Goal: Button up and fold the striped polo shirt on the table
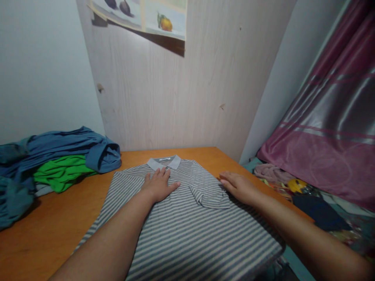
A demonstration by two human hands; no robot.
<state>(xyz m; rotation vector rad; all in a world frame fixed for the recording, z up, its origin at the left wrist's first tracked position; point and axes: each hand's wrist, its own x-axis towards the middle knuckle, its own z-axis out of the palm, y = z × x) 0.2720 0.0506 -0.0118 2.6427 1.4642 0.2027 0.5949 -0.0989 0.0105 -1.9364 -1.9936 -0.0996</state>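
A grey and white striped polo shirt [187, 230] lies spread on the orange wooden table [58, 218], collar away from me. Its right sleeve [208, 189] is folded inward over the chest. My left hand [159, 185] rests flat on the shirt just below the collar, fingers stretched out. At the shirt's right edge, beside the folded sleeve, my right hand [238, 187] lies with its fingers together and extended, pressing the cloth. Neither hand holds anything.
A heap of clothes, blue [73, 150] over bright green [63, 171], sits at the table's left. A pale wood panel [181, 89] with a poster stands behind the table. To the right hang a purple satin curtain [331, 128] and loose items lie below.
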